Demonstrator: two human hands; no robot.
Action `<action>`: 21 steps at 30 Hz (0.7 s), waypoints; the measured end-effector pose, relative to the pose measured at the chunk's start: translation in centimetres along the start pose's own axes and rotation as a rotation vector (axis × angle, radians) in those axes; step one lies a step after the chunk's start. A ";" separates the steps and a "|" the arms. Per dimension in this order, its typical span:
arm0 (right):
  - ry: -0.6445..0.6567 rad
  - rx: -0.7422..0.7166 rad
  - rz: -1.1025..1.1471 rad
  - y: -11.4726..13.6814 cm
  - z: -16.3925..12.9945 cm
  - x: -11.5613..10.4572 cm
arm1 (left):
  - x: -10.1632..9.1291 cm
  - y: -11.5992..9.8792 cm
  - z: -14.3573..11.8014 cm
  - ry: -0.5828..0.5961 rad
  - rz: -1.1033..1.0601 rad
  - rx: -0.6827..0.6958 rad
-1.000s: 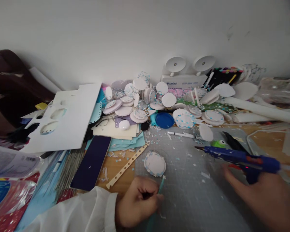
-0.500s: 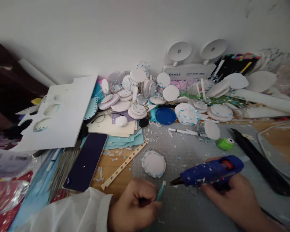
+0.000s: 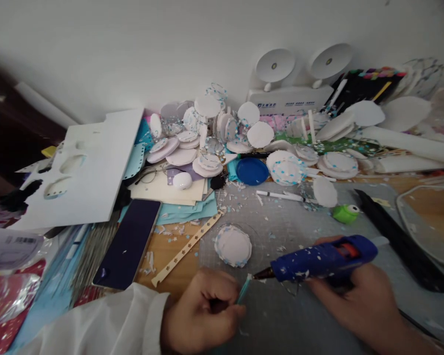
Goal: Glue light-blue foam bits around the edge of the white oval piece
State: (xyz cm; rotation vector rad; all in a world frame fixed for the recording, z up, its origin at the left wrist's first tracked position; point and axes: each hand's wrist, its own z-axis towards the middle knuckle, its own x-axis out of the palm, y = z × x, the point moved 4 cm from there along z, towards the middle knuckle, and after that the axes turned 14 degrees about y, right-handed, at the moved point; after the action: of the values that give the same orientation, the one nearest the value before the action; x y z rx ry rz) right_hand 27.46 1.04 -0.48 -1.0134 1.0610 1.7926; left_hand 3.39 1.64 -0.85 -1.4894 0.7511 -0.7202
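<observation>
My left hand (image 3: 203, 310) is closed, pinching a thin light-blue strip (image 3: 244, 290) whose whitish end points up and away. In my right hand (image 3: 358, 296) is a blue hot glue gun (image 3: 318, 261), spattered with white flecks. Its dark nozzle lies right at the strip's whitish end; whether they touch I cannot tell. Just beyond my left hand, a round white disc (image 3: 233, 245) with a scalloped edge and light-blue dots lies on the grey cutting mat (image 3: 281, 325).
White discs with blue-dotted trim (image 3: 286, 167) are heaped along the wall. A phone (image 3: 129, 244), a wooden ruler (image 3: 187, 249) and a white cut-out board (image 3: 92, 167) lie left. To the right are a green punch (image 3: 346, 213) and a long black tool (image 3: 403, 241). A blue lid (image 3: 251, 171) sits mid-table.
The glue gun has moved slightly left, bringing its nozzle to the end of the strip. My left hand keeps its pinch. The whole view has shifted a little.
</observation>
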 end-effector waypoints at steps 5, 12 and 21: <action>0.029 0.009 0.040 -0.1 0.0 0.2 | 0.0 -0.2 0.0 0.000 -0.001 0.007; 0.036 -0.009 0.035 -0.1 -0.1 0.2 | 0.0 -0.2 0.0 0.006 -0.002 0.011; 0.015 -0.004 0.022 0.2 0.1 0.2 | 0.0 0.0 0.0 -0.005 -0.002 0.011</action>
State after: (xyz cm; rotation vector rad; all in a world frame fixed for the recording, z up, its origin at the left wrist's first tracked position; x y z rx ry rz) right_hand 27.23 1.09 -0.60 -1.0233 1.0819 1.8083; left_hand 3.39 1.67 -0.83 -1.4814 0.7407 -0.7208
